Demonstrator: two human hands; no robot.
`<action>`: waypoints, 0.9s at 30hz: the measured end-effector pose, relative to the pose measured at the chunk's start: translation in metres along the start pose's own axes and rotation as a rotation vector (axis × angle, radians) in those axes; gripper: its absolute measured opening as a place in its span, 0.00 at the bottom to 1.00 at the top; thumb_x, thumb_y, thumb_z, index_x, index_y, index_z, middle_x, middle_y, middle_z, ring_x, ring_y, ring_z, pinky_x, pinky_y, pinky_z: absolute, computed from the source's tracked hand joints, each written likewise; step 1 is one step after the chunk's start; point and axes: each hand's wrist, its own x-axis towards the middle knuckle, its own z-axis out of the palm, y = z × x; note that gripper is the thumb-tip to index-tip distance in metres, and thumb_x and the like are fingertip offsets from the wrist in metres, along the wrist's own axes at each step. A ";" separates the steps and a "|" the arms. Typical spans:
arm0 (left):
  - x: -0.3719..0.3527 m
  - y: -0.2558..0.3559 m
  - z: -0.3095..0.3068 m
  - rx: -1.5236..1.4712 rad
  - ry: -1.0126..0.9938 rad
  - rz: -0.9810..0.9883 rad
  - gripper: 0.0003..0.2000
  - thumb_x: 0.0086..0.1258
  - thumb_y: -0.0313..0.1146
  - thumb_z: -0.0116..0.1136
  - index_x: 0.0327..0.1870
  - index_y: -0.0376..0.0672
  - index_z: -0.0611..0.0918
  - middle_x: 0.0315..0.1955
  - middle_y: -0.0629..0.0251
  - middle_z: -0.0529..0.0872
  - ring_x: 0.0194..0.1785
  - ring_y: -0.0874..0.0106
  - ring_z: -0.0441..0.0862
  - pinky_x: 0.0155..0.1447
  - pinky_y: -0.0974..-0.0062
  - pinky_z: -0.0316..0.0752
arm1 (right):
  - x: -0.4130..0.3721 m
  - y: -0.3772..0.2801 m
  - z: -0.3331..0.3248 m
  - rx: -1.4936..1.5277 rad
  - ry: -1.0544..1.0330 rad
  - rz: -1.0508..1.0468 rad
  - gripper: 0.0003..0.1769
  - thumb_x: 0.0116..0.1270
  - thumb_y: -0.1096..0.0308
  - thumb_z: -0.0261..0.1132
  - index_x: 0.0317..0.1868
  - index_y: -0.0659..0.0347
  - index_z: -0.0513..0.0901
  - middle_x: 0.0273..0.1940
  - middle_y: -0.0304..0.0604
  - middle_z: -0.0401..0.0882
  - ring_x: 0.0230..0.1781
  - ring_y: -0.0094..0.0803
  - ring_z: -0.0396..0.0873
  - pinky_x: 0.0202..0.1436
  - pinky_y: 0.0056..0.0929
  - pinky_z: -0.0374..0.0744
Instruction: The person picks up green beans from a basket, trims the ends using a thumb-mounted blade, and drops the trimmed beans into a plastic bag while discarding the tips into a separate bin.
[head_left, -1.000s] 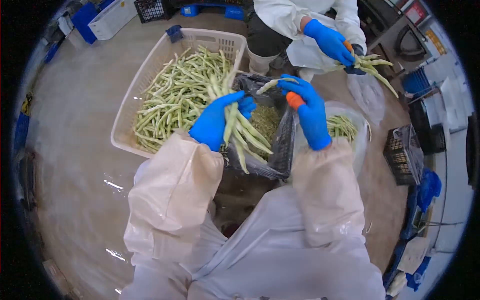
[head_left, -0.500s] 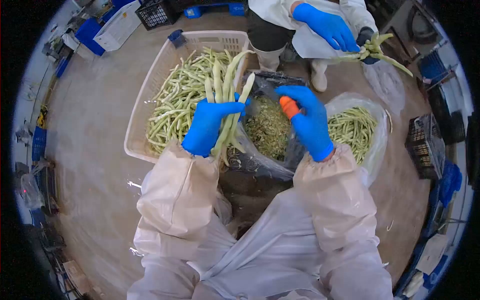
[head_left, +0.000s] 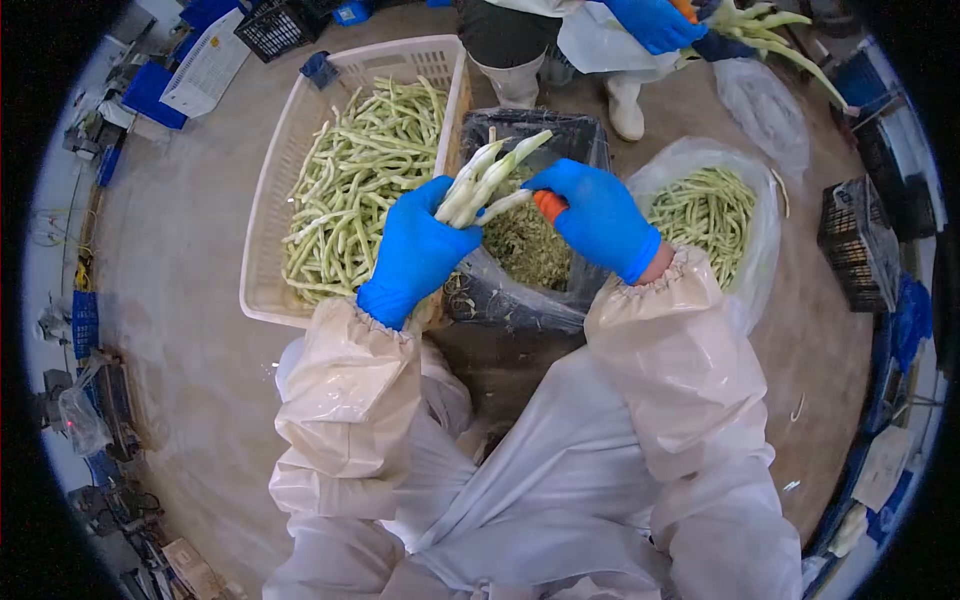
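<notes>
My left hand, in a blue glove, is closed around a small bunch of pale green beans whose ends stick up past the fingers. My right hand, also blue-gloved, has an orange cover on one digit. Its fingers pinch the end of one bean that slants out from the bunch. Below both hands stands a black bin lined with plastic, holding chopped green bits.
To the left is a cream crate full of long beans. A clear bag of beans sits at right. Opposite, a co-worker's blue-gloved hand is beside more beans. A black crate stands far right.
My right hand has come left and closed on a bean at the bunch. The bunch in my left hand has tilted to the right. The whole view has shifted slightly.
</notes>
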 end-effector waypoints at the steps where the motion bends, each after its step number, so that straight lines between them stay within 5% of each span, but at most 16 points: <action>1: -0.001 0.003 0.000 0.007 -0.005 -0.017 0.15 0.50 0.24 0.64 0.42 0.37 0.80 0.33 0.66 0.84 0.37 0.78 0.79 0.44 0.77 0.74 | 0.000 0.001 0.002 -0.004 0.011 0.002 0.08 0.58 0.73 0.61 0.39 0.59 0.82 0.35 0.52 0.78 0.33 0.48 0.77 0.37 0.41 0.75; 5: -0.003 0.011 0.004 -0.136 0.032 -0.012 0.13 0.49 0.26 0.65 0.38 0.38 0.80 0.30 0.68 0.83 0.33 0.78 0.78 0.40 0.76 0.73 | 0.002 -0.003 0.005 0.071 0.124 0.062 0.07 0.59 0.72 0.59 0.35 0.61 0.82 0.30 0.50 0.80 0.30 0.47 0.79 0.33 0.41 0.76; 8: -0.003 0.015 0.005 -0.337 0.025 -0.109 0.14 0.48 0.26 0.67 0.38 0.38 0.81 0.31 0.69 0.82 0.34 0.77 0.78 0.40 0.76 0.74 | 0.008 -0.013 -0.015 0.814 0.068 0.387 0.08 0.62 0.71 0.60 0.38 0.63 0.83 0.29 0.43 0.81 0.27 0.34 0.80 0.29 0.33 0.75; 11: -0.004 0.012 0.013 -0.737 0.022 -0.260 0.14 0.50 0.26 0.66 0.39 0.38 0.81 0.33 0.68 0.81 0.35 0.75 0.78 0.40 0.76 0.73 | 0.006 -0.004 -0.004 1.384 0.093 0.409 0.10 0.62 0.71 0.59 0.41 0.67 0.82 0.33 0.39 0.81 0.31 0.24 0.77 0.32 0.24 0.74; 14: -0.004 0.030 0.006 -1.024 0.161 -0.335 0.13 0.53 0.25 0.64 0.42 0.37 0.81 0.33 0.66 0.80 0.38 0.74 0.78 0.40 0.77 0.73 | 0.003 -0.014 0.004 0.915 -0.218 0.376 0.10 0.63 0.70 0.59 0.40 0.67 0.82 0.32 0.40 0.80 0.31 0.24 0.76 0.34 0.24 0.74; 15: 0.001 0.020 -0.005 -1.021 0.146 -0.318 0.14 0.56 0.25 0.61 0.45 0.36 0.80 0.35 0.65 0.81 0.41 0.73 0.78 0.43 0.77 0.73 | 0.000 -0.006 0.014 0.635 -0.369 0.272 0.09 0.61 0.70 0.60 0.38 0.64 0.83 0.30 0.43 0.80 0.30 0.32 0.79 0.35 0.30 0.76; 18: 0.007 0.009 -0.021 -1.032 0.247 -0.273 0.16 0.57 0.25 0.61 0.49 0.35 0.79 0.37 0.64 0.82 0.42 0.73 0.78 0.46 0.78 0.72 | -0.008 0.007 0.034 0.007 0.144 0.039 0.08 0.55 0.70 0.61 0.36 0.61 0.82 0.29 0.52 0.79 0.31 0.47 0.79 0.36 0.42 0.76; 21: 0.008 0.007 -0.023 -1.045 0.348 -0.262 0.17 0.60 0.30 0.60 0.51 0.35 0.78 0.34 0.68 0.80 0.38 0.76 0.76 0.45 0.79 0.72 | -0.006 0.016 0.017 -0.164 -0.012 0.265 0.06 0.54 0.72 0.60 0.34 0.60 0.80 0.35 0.55 0.78 0.36 0.54 0.77 0.40 0.46 0.75; 24: 0.010 0.004 -0.030 -1.033 0.332 -0.243 0.17 0.60 0.29 0.60 0.51 0.36 0.78 0.35 0.67 0.80 0.38 0.76 0.76 0.45 0.79 0.72 | -0.006 0.020 0.020 -0.121 0.110 0.264 0.11 0.57 0.70 0.61 0.41 0.57 0.81 0.37 0.52 0.80 0.34 0.48 0.79 0.39 0.41 0.76; 27: 0.010 0.004 -0.028 -1.000 0.286 -0.228 0.18 0.59 0.29 0.60 0.51 0.36 0.78 0.36 0.65 0.81 0.38 0.76 0.76 0.45 0.79 0.72 | 0.003 0.000 0.020 0.383 0.208 0.182 0.16 0.62 0.67 0.61 0.52 0.54 0.80 0.39 0.47 0.81 0.32 0.39 0.81 0.37 0.33 0.77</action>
